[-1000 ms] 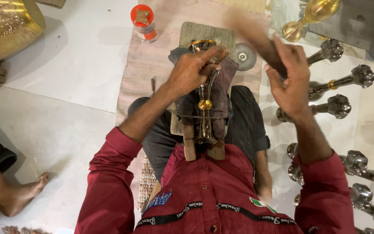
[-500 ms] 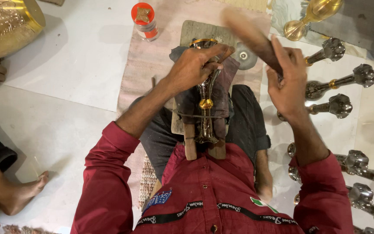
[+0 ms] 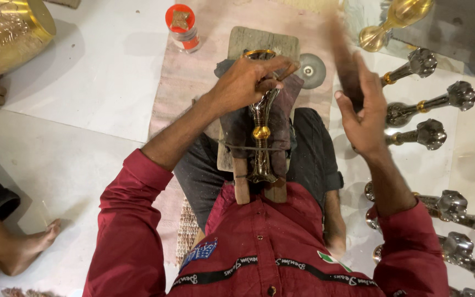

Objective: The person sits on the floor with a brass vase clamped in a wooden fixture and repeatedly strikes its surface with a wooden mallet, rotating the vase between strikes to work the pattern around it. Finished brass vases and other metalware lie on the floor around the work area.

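Note:
A slim silver-and-brass metal stem (image 3: 261, 137) lies lengthwise on a cloth-wrapped wooden block (image 3: 254, 44) between my knees, tied down with cord. My left hand (image 3: 246, 82) presses on its upper end, fingers curled over the brass ring there. My right hand (image 3: 364, 110) is raised to the right of the block and grips a dark, motion-blurred tool (image 3: 344, 60) that angles up and away. A small grey disc (image 3: 310, 70) lies just right of the block.
Several finished silver stems with knobbed heads (image 3: 424, 99) lie in a row on the floor at right. A brass goblet piece (image 3: 397, 19) is top right, an orange-lidded jar (image 3: 182, 25) top centre, a large brass vessel (image 3: 6, 33) top left. Another person's bare foot (image 3: 23, 250) is lower left.
My right hand has swung the dark tool rightwards and away from the block. My left hand stays pressed on the stem's top end.

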`<state>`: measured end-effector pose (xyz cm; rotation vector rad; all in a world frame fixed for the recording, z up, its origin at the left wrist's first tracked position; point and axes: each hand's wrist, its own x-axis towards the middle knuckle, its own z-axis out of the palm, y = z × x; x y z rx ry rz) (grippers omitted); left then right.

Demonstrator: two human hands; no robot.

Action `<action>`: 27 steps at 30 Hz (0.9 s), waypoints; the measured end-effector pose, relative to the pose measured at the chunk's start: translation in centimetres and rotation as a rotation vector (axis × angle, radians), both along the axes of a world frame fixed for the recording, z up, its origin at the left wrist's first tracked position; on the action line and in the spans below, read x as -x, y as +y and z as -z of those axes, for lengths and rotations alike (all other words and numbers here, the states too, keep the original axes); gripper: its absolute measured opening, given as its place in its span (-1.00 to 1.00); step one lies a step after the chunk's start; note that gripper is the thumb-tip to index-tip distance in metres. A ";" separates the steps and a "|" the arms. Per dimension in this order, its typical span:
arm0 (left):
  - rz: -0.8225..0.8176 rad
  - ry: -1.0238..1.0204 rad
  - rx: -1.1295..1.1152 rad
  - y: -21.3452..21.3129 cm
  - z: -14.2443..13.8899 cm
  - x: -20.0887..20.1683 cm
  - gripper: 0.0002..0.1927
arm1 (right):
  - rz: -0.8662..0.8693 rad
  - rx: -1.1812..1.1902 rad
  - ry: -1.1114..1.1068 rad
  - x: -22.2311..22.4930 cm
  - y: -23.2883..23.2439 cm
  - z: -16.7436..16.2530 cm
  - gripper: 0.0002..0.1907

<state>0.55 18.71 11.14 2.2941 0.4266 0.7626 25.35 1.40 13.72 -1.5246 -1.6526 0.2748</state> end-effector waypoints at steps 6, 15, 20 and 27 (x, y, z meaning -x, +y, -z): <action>-0.014 0.094 -0.001 0.3 -0.2 0.0 -0.51 | 0.074 -0.044 -0.155 -0.8 -0.7 0.7 -0.36; 0.046 0.081 -0.010 0.9 -0.2 -0.4 -0.52 | 0.031 -0.211 -0.146 -1.0 -1.8 1.6 -0.33; 0.064 0.116 -0.070 1.2 -1.0 0.0 -0.53 | 0.087 -0.128 0.088 -0.5 -2.6 1.3 -0.33; 0.054 0.061 -0.069 1.1 -0.5 0.0 -0.52 | 0.256 0.191 -0.390 -0.5 -3.8 2.8 -0.28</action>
